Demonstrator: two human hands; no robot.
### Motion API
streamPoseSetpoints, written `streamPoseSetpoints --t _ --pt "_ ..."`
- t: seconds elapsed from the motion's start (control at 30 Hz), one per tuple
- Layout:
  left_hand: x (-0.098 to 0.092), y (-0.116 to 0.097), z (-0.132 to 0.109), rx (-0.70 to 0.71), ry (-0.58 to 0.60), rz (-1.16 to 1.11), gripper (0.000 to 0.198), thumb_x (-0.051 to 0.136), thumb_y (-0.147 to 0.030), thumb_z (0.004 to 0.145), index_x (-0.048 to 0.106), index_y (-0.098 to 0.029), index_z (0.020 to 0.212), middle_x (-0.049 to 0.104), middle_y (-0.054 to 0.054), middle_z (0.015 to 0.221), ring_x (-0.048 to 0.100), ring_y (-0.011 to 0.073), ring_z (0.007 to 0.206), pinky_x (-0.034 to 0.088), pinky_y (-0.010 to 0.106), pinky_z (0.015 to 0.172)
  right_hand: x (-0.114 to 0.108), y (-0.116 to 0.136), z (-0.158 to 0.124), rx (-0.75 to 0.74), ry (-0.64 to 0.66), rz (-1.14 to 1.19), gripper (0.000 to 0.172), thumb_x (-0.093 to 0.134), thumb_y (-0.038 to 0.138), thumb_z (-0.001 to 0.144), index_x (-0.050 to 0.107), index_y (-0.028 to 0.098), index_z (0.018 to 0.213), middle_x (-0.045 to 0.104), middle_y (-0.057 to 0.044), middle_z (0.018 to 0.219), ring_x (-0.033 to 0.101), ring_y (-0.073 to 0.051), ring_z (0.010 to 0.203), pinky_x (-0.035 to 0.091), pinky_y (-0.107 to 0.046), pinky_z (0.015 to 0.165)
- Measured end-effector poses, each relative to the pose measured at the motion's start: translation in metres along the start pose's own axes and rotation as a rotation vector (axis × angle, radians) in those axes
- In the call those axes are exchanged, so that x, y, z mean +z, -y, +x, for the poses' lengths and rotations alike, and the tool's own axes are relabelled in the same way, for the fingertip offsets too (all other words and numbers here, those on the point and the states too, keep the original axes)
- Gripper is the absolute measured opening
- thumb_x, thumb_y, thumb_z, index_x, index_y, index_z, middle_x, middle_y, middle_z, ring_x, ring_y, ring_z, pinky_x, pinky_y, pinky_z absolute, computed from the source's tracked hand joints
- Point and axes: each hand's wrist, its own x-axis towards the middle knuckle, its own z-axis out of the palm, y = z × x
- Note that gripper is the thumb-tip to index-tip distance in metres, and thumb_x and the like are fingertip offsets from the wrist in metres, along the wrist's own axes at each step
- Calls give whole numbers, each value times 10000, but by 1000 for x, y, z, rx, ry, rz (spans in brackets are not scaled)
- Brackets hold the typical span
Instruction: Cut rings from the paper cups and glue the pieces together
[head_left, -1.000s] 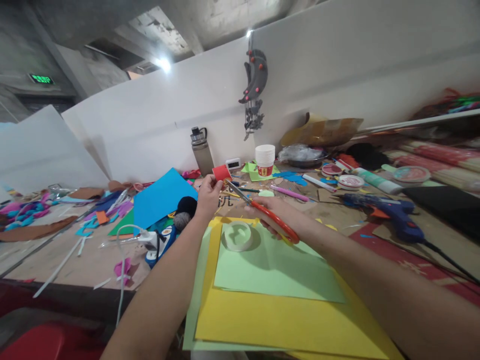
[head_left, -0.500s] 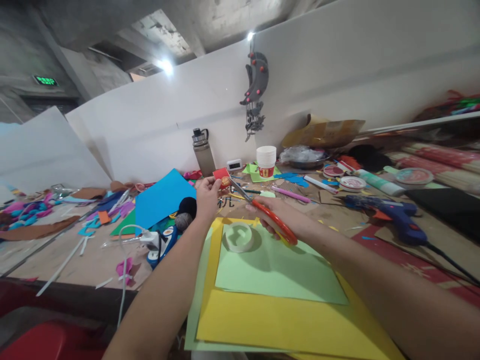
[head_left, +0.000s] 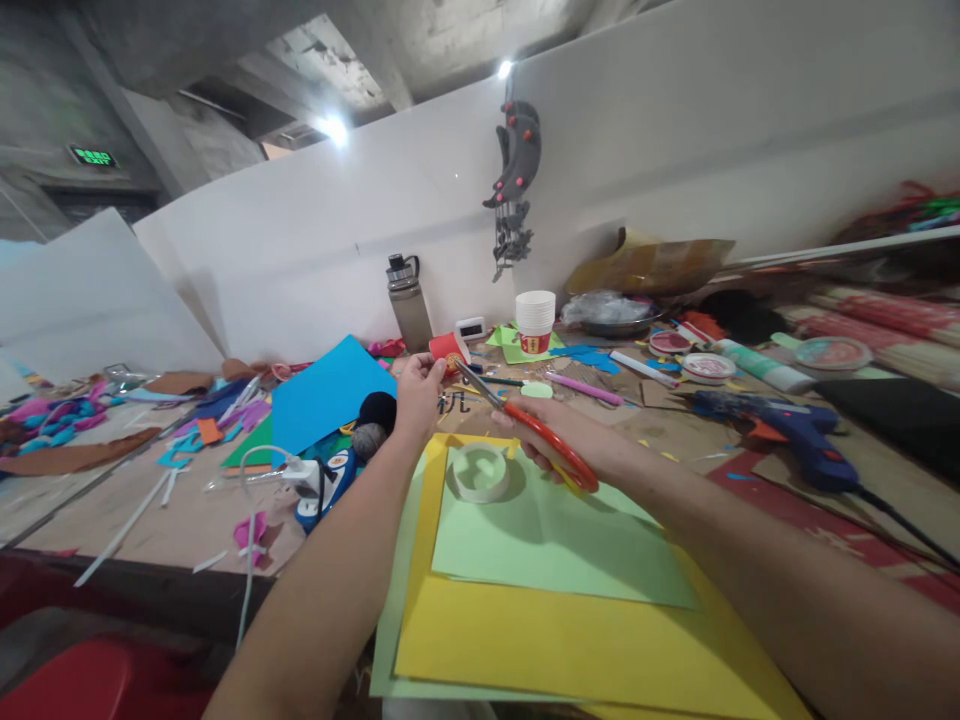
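A red paper cup (head_left: 444, 346) with a gold print is pinched in my left hand (head_left: 420, 396), its pale rim facing right. My right hand (head_left: 556, 418) is wrapped round the red and yellow handles of a pair of scissors (head_left: 561, 456). Their metal blades point up and left, with the tips at the cup. Whether the blades are cutting into it I cannot tell. Below my hands lie light green paper (head_left: 555, 545) and a larger yellow sheet (head_left: 525, 635). A roll of white tape (head_left: 480, 494) rests on the green paper.
Behind stand a stack of paper cups (head_left: 535, 318) and a water bottle (head_left: 409, 305). A blue glue gun (head_left: 795, 430) with its cord lies to the right. Blue card (head_left: 330, 395) and a corded power strip (head_left: 337, 480) are on the left, among scraps.
The red cup has turned in my left hand, so its pale rim now shows on the right. My right hand and the scissors have hardly moved.
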Motion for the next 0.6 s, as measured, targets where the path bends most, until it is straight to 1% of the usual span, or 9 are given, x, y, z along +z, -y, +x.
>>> streamPoseSetpoints --t 0.13,0.23,0.43,0.5,0.6 --pt "0 0 1 16 7 13 274 773 -277 674 556 -171 804 678 -6 763 655 123 710 566 323 766 1 -2 2 12 8 42 291 606 490 831 490 246 939 411 89 483 398 -94 377 353 -189 332" --pt "0 1 1 23 14 47 273 769 -286 679 551 -170 796 670 -4 756 644 121 692 566 321 747 1 -5 5 20 6 71 310 608 505 826 487 248 950 420 88 479 394 -92 372 338 -183 329" --pt "-1 4 2 27 17 102 240 740 -291 717 554 -162 799 655 7 752 635 128 665 567 349 742 -2 -10 9 50 5 66 356 606 548 815 508 244 973 453 82 495 412 -88 366 331 -181 333" --pt "-2 4 3 43 10 122 230 739 -284 718 563 -159 797 653 6 754 634 125 664 565 343 745 -2 -10 10 61 -6 62 366 610 553 810 513 248 987 450 84 491 416 -93 365 329 -183 331" --pt "-2 3 3 68 4 159 227 755 -274 701 580 -153 781 647 -2 746 635 115 677 562 318 758 -2 -8 9 51 -13 44 366 605 567 809 510 246 958 452 82 494 422 -95 367 344 -189 331"
